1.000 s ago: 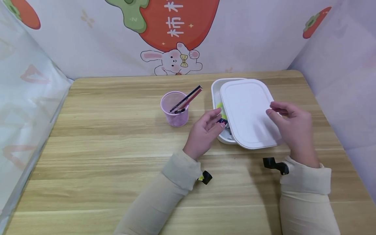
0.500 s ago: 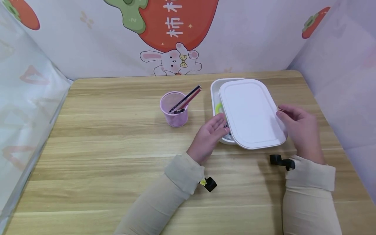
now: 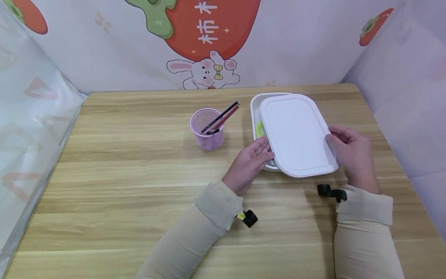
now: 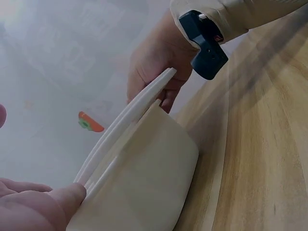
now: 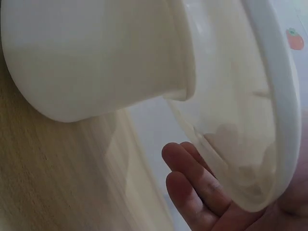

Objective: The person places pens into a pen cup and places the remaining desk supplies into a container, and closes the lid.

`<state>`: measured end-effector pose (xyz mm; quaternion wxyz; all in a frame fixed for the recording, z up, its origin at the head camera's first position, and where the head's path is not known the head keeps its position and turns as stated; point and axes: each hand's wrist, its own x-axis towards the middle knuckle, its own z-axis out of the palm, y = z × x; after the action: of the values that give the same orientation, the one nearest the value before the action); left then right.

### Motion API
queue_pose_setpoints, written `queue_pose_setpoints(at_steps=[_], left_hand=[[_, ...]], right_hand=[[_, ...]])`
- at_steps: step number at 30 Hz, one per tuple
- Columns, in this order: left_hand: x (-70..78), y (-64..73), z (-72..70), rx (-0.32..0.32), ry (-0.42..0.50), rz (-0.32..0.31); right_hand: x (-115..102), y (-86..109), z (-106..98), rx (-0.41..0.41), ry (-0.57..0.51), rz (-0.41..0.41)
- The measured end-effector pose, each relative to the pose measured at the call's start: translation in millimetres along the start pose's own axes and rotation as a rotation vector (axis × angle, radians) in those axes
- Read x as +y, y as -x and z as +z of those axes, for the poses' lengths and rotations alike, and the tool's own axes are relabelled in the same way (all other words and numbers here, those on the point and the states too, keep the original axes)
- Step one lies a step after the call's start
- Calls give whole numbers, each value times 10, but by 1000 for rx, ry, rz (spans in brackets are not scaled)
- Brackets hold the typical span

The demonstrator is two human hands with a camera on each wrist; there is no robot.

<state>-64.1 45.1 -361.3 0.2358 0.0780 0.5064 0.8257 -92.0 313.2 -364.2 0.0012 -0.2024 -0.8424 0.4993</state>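
Note:
A white lid (image 3: 297, 135) lies askew over a white box (image 3: 256, 106), shifted to the right so the box's left side shows. Inside that gap sits something yellow-green (image 3: 259, 130). My right hand (image 3: 355, 157) pinches the lid's right edge, thumb above and fingers below; the right wrist view shows its fingers (image 5: 192, 192) under the lid's rim. At the lower left of the box, my left hand (image 3: 245, 166) has its fingers loosely extended over the opening. Its thumb (image 4: 72, 195) meets the lid's edge in the left wrist view.
Left of the box stands a pink mesh pen cup (image 3: 208, 141) with several pencils (image 3: 223, 116) leaning in it. The wooden table (image 3: 122, 174) ends at a printed cloth wall (image 3: 296, 46) behind, with cloth at both sides too.
My right hand has moved right and down onto the lid's right edge and taken hold of it. The left hand has shifted slightly right and down. The lid has barely moved.

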Motion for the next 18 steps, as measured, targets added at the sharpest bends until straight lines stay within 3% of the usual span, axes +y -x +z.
queue_pose_setpoints(at_steps=[4, 8, 13, 18], left_hand=[[58, 14, -25, 22, -93, 1], [100, 11, -47, 29, -211, 50], [94, 11, -73, 59, -438, 106], [56, 8, -115, 136, -692, 152]], right_hand=[[-24, 15, 34, 16, -13, -24], [-58, 38, 93, 17, -57, -59], [-82, 51, 196, 47, -55, -107], [-95, 53, 283, 64, -36, -117]])
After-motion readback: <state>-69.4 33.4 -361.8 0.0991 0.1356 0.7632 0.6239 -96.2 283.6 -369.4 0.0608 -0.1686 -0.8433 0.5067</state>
